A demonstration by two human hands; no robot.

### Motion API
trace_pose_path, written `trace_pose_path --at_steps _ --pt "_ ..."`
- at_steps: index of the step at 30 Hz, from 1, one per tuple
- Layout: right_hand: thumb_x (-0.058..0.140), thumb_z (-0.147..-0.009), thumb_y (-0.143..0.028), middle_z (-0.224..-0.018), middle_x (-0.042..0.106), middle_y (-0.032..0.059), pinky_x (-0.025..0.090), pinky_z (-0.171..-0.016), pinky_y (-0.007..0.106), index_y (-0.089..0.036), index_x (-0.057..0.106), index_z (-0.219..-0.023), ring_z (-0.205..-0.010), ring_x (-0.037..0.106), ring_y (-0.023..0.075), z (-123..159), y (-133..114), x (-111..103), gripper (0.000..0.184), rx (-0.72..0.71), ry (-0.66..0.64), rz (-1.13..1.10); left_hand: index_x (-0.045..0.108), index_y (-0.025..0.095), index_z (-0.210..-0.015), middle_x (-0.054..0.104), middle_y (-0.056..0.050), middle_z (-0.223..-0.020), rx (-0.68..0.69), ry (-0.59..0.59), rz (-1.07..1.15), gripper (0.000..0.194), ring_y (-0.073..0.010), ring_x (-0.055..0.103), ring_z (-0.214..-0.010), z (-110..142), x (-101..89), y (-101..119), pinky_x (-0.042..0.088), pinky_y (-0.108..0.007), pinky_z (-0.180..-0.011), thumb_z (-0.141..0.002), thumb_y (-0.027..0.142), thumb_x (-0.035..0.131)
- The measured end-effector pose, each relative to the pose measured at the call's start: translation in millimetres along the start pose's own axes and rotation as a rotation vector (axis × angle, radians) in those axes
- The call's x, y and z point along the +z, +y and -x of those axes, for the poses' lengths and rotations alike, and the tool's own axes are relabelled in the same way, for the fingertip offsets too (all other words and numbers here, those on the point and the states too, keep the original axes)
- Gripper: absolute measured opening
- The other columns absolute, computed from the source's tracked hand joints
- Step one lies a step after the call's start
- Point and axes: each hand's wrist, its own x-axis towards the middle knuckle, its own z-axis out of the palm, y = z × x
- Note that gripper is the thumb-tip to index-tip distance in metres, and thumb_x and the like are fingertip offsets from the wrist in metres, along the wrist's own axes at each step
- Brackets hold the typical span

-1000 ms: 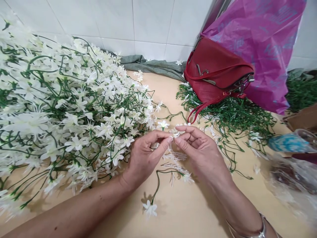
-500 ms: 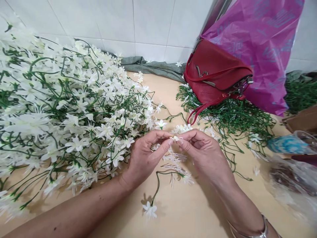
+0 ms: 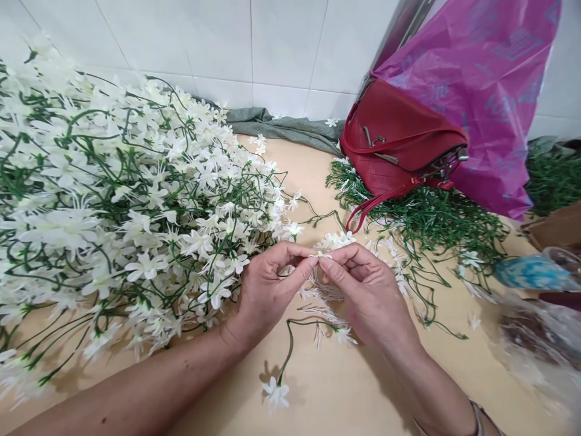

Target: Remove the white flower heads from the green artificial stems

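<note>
Both my hands meet over the middle of the table, fingertips pinched together. Between thumb and forefinger of my left hand and of my right hand is a small white artificial flower, mostly hidden by the fingers. Loose white stamen strands lie just beneath the hands. A green stem bearing a white flower rests on the table nearer to me. Left of my left hand rises a large heap of white flowers on green stems.
A red handbag sits on a pile of green stems at back right, against a purple plastic bag. A blue-and-white cup and a clear plastic bag stand at the right. Grey cloth runs along the tiled wall.
The hands stay pinched together on the small flower, and its petals look flatter between the fingertips. The whole view has shifted slightly.
</note>
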Motion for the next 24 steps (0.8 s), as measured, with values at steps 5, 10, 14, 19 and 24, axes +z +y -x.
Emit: trace_pose_path --at_steps 5,10,14,19,24 --pt "0.085 -0.082 -0.036 -0.068 0.067 -0.0011 0.049 -0.064 0.027 -0.023 0.071 -0.078 -0.065 0.058 0.0138 2.6 -1.2 0.0 0.019 -0.037 0.021 -0.005 0.074 0.019 -0.087 0.075 -0.001 -0.078 -0.051 -0.035 0.1 0.007 -0.0144 0.067 -0.073 -2.3 0.4 0.9 0.054 -0.026 -0.071 -0.093 0.023 0.07" --pt "0.085 -0.082 -0.036 -0.069 0.066 -0.0015 0.05 -0.064 0.026 -0.023 0.07 -0.08 -0.065 0.059 0.0135 0.5 -0.4 -0.1 0.019 -0.036 0.033 0.001 0.076 0.019 -0.088 0.08 -0.005 -0.095 0.006 -0.04 0.109 0.004 -0.0185 0.074 -0.091 -2.4 1.1 0.4 0.058 -0.032 -0.088 -0.091 0.019 0.072" --pt "0.086 -0.079 -0.035 -0.07 0.065 -0.0023 0.051 -0.063 0.024 -0.023 0.07 -0.082 -0.064 0.058 0.0127 -2.5 0.1 0.2 0.02 -0.04 0.032 -0.012 0.074 0.02 -0.088 0.08 -0.007 -0.105 0.032 -0.039 0.112 0.007 -0.0206 0.074 -0.103 -1.7 0.8 -0.4 0.057 -0.036 -0.098 -0.092 0.017 0.07" --pt "0.086 -0.081 -0.032 -0.073 0.068 -0.0037 0.05 -0.064 0.022 -0.025 0.072 -0.093 -0.064 0.06 0.0109 -3.6 0.2 -5.6 0.02 -0.015 0.018 -0.054 0.073 0.019 -0.09 0.079 -0.007 -0.106 0.045 -0.047 0.119 0.005 -0.0204 0.074 -0.103 -2.3 0.1 -0.2 0.058 -0.036 -0.098 -0.092 0.017 0.07" --pt "0.087 -0.081 -0.03 -0.071 0.069 -0.0046 0.049 -0.064 0.021 -0.026 0.072 -0.097 -0.064 0.06 0.0102 -2.6 -2.4 -9.5 0.022 0.007 -0.046 -0.072 0.072 0.019 -0.089 0.079 -0.007 -0.099 0.036 -0.035 0.105 0.005 -0.0195 0.075 -0.095 -2.1 1.2 1.0 0.059 -0.034 -0.091 -0.092 0.018 0.069"
